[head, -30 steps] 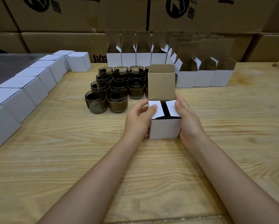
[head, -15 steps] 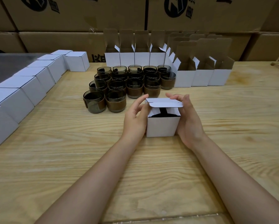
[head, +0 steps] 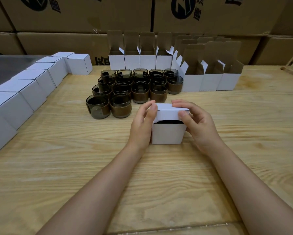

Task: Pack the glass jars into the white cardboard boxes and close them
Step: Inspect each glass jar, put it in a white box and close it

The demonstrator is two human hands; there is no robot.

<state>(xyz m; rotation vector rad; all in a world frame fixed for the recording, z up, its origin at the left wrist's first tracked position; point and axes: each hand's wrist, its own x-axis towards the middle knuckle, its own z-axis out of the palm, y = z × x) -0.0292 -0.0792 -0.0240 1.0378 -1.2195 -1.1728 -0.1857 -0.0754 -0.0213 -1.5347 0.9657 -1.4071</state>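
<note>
Seen from the head camera, a person works at a pale, strongly grained pine counter (head: 57, 158), both bare forearms reaching in from the bottom edge. Between the hands stands a small white cardboard box (head: 167, 133), a matte, square-sided cube resting on the counter near the middle of the view. Its white lid flap (head: 169, 110) is folded down over the top, but the front edge is not yet tucked in: a dark slit shows beneath it. The left hand (head: 142, 122) cups the box's left wall, fingers curved and thumb pressing the lid's left corner. The right hand (head: 198, 122) grips the right side, its thumb on the lid's front lip and its fingers bent over the lid's far edge. Just behind the box sits a tight cluster of round smoky glass jars (head: 133, 89), each banded in brown. Beyond them stands a row of open white cardboard boxes (head: 140, 61), brown-lined lids upright. A line of closed white cardboard boxes (head: 32, 85) runs along the counter's left side, beside a dull grey metal surface (head: 5, 67). Large brown corrugated cartons (head: 74, 14) printed in black are stacked along the back.
</note>
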